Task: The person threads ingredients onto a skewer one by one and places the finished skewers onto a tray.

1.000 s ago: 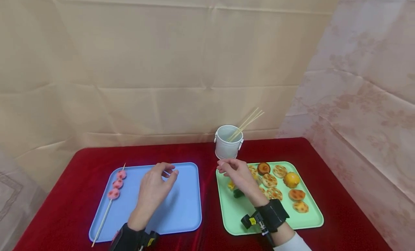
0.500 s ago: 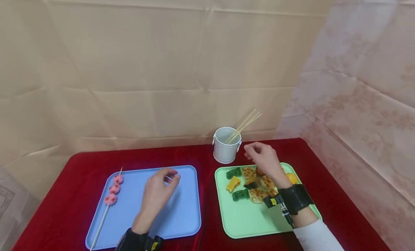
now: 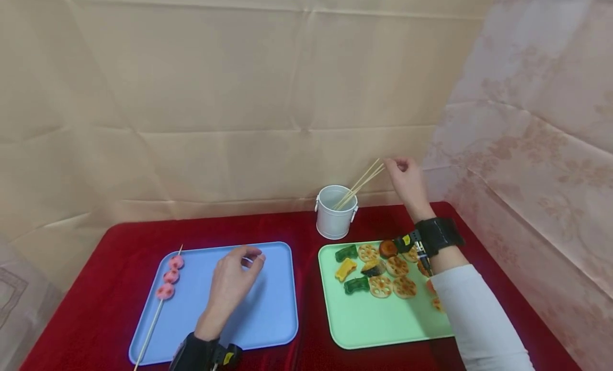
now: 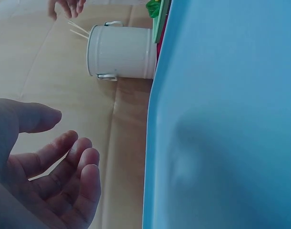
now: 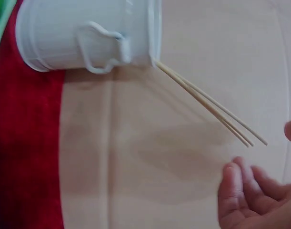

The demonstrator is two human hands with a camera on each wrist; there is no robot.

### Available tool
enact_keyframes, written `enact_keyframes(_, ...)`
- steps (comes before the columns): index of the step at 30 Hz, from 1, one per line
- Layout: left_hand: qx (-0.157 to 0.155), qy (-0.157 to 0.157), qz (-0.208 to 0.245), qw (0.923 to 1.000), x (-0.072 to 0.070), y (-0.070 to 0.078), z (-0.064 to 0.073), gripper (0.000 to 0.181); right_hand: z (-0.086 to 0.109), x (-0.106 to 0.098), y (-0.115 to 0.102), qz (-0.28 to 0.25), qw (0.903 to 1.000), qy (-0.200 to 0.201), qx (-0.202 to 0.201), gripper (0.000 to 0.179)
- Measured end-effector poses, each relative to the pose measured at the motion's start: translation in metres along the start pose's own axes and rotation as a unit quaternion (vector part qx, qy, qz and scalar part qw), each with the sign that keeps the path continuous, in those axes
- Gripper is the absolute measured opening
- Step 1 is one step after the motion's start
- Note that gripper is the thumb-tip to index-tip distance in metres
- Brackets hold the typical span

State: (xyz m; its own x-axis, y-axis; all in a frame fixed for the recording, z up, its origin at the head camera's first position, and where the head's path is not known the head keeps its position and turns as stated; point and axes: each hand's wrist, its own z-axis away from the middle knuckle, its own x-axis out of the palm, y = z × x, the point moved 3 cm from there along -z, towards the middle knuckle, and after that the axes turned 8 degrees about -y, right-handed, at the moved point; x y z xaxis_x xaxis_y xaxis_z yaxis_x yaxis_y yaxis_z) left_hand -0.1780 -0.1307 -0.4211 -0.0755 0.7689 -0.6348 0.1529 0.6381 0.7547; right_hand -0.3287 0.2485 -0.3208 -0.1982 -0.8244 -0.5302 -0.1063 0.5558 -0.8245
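Note:
My right hand (image 3: 406, 182) is up beside the tips of several thin wooden skewers (image 3: 360, 184) that lean out of a white bucket (image 3: 331, 224). In the right wrist view a gap shows between the skewer ends (image 5: 245, 138) and the fingers (image 5: 231, 191), and the thumb stands apart from them. Over the blue tray (image 3: 273, 318) hangs my left hand (image 3: 233, 279), its fingers loosely bent around nothing. A skewer with three pink pieces (image 3: 165, 291) lies along that tray's left side.
Right of the blue tray sits a green tray (image 3: 364, 328) bearing lotus root slices (image 3: 404, 287), green pepper pieces (image 3: 356, 285), a yellow piece (image 3: 346, 269) and a brown round piece (image 3: 388, 248). My right forearm covers its right part. A beige cloth (image 3: 215, 94) hangs behind the red-covered table (image 3: 230, 232).
My right hand has gone from above the green tray up and right, then to the skewer tips behind it. The left hand has stayed over the blue tray.

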Motion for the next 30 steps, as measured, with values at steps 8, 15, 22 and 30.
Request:
enact_keyframes(8,-0.014,-0.007,-0.002,0.9999,0.004,-0.004,-0.001,0.022,-0.021,0.002,-0.013,0.107,0.9927,-0.053,0.016,0.054)
enact_keyframes(15,-0.010,-0.002,0.000,0.9999,0.004,-0.002,0.000,0.018,-0.026,0.011,-0.016,0.124,0.9912,-0.044,0.004,0.040)
enact_keyframes(22,-0.022,-0.003,0.001,0.9998,0.004,-0.002,-0.001,0.017,-0.030,0.014,-0.014,0.119,0.9922,-0.038,-0.007,0.039)
enact_keyframes(30,-0.022,-0.010,0.002,0.9997,0.004,0.000,0.000,0.018,-0.028,0.008,-0.010,0.107,0.9933,-0.044,-0.006,0.040)
